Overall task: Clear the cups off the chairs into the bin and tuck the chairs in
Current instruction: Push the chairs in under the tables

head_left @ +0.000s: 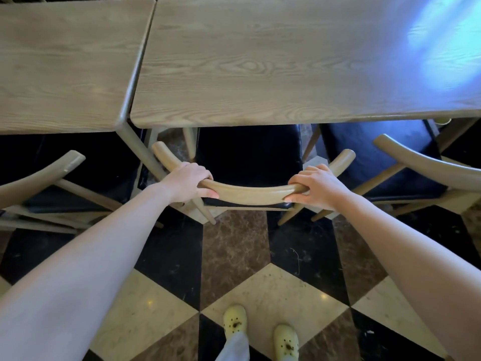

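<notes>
Middle chair [250, 195]: stands at the centre of the view and faces 12 o'clock, toward the right bench [286, 61].
Back rail: a curved wooden bar whose long axis runs from 9 o'clock to 3 o'clock. Its belly bows toward 6 o'clock, and its 2 ends sweep up toward 10 and 2 o'clock.
Seat [247, 155]: a dark cushion lying on the 12 o'clock side of the rail. Its far edge passes out of sight beneath the near edge of the right bench.
Left grip [187, 182]: wrapped round the rail on its 9 o'clock half, with fingers curled over the top and the thumb on the near face. The forearm reaches in from 7 o'clock.
Right grip [316, 187]: wrapped round the rail on its 3 o'clock half, with fingers curled over and under it. The forearm comes in from 5 o'clock.
Benches: 2 pale wood-grain tops sit side by side. The left bench [65, 61] is toward 10 o'clock and the right bench runs from 12 to 2 o'clock, with a narrow gap between them.
Left chair [39, 178]: at 9 o'clock, same build, with its dark seat partly under the left bench.
Right chair [416, 162]: at 3 o'clock, with its dark seat reaching under the right bench.
Pale object [443, 121]: shows at the bench edge toward 2 o'clock, but too little is visible to tell what it is.
Floor [234, 243]: polished stone in black, brown and cream diamonds.
Shoes [235, 319]: 2 pale yellow clogs at 6 o'clock, toes toward 12 o'clock, well apart from the middle chair's legs.
</notes>
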